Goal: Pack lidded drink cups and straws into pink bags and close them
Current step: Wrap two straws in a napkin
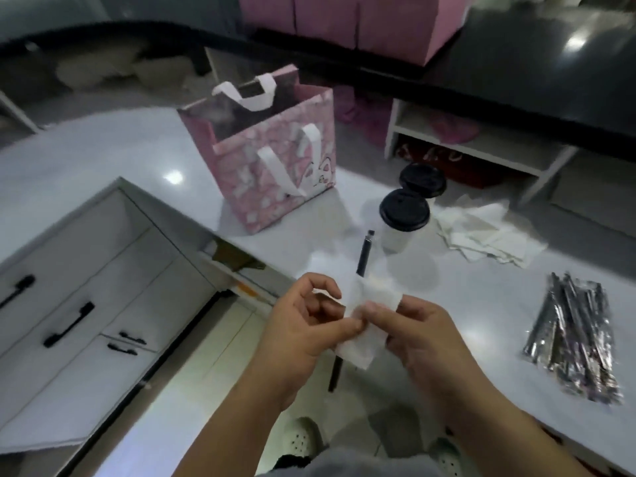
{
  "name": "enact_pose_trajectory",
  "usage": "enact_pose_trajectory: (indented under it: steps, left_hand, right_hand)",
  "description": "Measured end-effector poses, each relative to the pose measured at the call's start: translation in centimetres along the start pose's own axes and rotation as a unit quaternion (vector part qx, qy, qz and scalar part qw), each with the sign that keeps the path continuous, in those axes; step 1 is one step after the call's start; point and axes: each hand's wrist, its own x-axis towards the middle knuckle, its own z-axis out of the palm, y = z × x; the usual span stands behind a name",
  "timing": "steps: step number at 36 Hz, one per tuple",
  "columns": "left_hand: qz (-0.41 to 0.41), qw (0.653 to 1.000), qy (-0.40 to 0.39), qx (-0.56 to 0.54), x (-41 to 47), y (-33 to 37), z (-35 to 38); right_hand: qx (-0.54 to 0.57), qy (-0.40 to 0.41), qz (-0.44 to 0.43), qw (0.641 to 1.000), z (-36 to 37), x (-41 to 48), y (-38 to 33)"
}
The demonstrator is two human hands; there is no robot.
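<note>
Both hands meet low in the middle of the view, over the edge of a white counter (103,156). The left hand (303,325) and the right hand (418,333) pinch a white napkin (361,315) between thumbs and fingertips, and the napkin is wrapped around the middle of a dark straw (363,258), so both hands are closed on that one bundle. The straw is thin and black; its upper end sticks out above the napkin toward the cups and its lower end pokes out beneath the hands. Two drink cups stand just beyond the hands, touching or nearly so: the nearer cup (401,225) has a pale, cloudy body under a round black lid, and the farther cup (422,180) shows little but its black lid. To their left stands an open pink bag (272,187), upright, printed with white patches and a cartoon figure, with white ribbon handles, one flopped down over its front and one arching over the mouth. Right of the cups lies a loose heap of white napkins (488,232), and nearer the right edge a bundle of shiny wrapped straws (578,342) lies flat on the counter. More pink bags (344,18) sit at the top of the view, blurred.
</note>
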Motion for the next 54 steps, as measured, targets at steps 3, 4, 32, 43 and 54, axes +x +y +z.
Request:
enact_pose_trajectory:
  steps: [3,4,32,43,54]
  left_hand:
    - [0.023,1.000,0.009,-0.004,-0.1,1.4,-4.3]
    - [0.032,0.999,0.010,-0.003,0.0,2.0,-5.4]
    - [0.093,0.821,-0.053,0.561,29.8,22.9,-22.8]
    - [0.069,0.892,-0.153,0.420,37.9,23.0,-25.9]
    - [0.043,0.913,-0.292,0.282,42.6,23.3,-28.2]
  right_hand:
    - [-0.003,-0.012,-0.046,0.999,4.6,1.6,-0.5]
    - [-0.011,-0.017,-0.057,0.998,5.9,2.0,-0.8]
    - [-0.260,-0.125,-0.329,0.899,14.5,27.6,-18.2]
    - [-0.509,-0.079,-0.242,0.822,14.0,31.7,-18.3]
    - [-0.725,0.013,-0.030,0.688,21.4,40.4,-15.1]
